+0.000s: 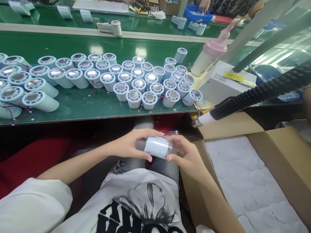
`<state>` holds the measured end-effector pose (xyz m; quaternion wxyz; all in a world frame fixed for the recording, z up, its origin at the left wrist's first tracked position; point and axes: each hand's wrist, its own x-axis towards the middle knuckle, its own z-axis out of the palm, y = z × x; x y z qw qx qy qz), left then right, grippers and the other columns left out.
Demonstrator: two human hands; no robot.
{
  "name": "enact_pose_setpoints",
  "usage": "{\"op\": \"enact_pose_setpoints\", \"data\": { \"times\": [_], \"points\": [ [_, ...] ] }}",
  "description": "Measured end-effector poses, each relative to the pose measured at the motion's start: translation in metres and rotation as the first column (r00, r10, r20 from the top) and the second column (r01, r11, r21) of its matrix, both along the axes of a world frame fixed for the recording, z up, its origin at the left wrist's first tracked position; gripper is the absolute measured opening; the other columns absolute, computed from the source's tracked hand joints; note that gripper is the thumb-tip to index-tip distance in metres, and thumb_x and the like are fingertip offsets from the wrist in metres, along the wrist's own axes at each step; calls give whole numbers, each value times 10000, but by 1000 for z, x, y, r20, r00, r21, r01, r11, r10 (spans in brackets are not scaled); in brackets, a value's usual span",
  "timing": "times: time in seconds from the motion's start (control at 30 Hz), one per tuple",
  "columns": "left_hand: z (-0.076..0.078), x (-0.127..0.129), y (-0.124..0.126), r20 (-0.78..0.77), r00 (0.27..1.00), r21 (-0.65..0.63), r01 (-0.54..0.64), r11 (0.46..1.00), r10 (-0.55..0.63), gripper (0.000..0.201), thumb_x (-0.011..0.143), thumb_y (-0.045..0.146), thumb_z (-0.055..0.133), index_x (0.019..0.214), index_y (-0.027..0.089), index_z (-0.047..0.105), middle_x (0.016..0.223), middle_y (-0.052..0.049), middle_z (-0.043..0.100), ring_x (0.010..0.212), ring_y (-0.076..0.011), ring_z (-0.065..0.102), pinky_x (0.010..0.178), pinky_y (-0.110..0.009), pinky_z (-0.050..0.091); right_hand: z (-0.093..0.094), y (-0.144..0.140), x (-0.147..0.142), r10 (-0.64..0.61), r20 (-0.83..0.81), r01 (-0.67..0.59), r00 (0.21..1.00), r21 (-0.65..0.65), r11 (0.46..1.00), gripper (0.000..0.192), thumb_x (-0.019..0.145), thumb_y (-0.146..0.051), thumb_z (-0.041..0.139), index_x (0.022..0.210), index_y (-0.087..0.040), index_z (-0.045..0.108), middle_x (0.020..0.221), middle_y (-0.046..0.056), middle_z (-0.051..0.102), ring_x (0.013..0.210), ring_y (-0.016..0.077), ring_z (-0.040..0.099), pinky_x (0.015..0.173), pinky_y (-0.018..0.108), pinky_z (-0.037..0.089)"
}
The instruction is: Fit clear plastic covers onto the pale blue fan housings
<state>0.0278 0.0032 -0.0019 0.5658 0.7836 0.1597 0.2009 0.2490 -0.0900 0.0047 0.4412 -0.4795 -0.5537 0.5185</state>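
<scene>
The left hand [132, 144] and right hand [186, 153] are partly curled, fingers on the far side and thumbs on the near side, clasping opposite ends of a light-blue cylinder [156, 147] in clear film [169, 151]. The left forearm [80, 162] and right forearm [215, 194] converge from either side. The cylinder lies horizontally above the lap [163, 168], before the glossy green surface [80, 111], left of an open brown cardboard box [289, 158].

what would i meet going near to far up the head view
White shirt with black print, pale blue cylinder in clear plastic between bare left hand and bare right hand, group of pale blue cylinders, long pale strip, blue plastic tray
</scene>
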Motion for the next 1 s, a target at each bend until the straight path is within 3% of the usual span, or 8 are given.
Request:
{"op": "enact_pose_setpoints", "data": {
  "times": [0.3,0.53,0.8,1.0],
  "points": [
    [1,0,0,-11,1000,87,-6,996,7,761,668,285,800,1359,235,486,1370,-142,524,1259,-291,499,1048,-408,414,-5,0,-2,-43,-140,15,989,-194,981,389,751,-443,730,1022,-215,568,976,59,645,815,178,626,689,287,556],
    [3,1,1,-36,999,82,14,997,-11,759,685,306,788,1370,232,470,1399,-138,495,1286,-281,473,1053,-403,414,-2,3,-6,-102,-239,25,966,-304,952,338,753,-441,712,937,-206,553,798,2,651,652,128,619,573,238,553],
    [3,4,4,21,999,107,31,994,-33,744,685,274,790,1362,233,484,1381,-134,515,1272,-271,488,1063,-396,402,-11,4,-11,-178,-274,21,945,-492,870,483,747,-634,610,891,-198,459,576,-11,643,478,164,647,402,206,489],
    [3,7,5,70,996,101,48,994,-55,742,673,219,795,1352,255,497,1398,-131,499,1289,-278,473,1056,-409,406,-7,6,-16,-178,-315,-43,932,-584,810,488,765,-684,527,826,-208,443,454,-20,596,349,124,562,312,151,393]
  ]
}}
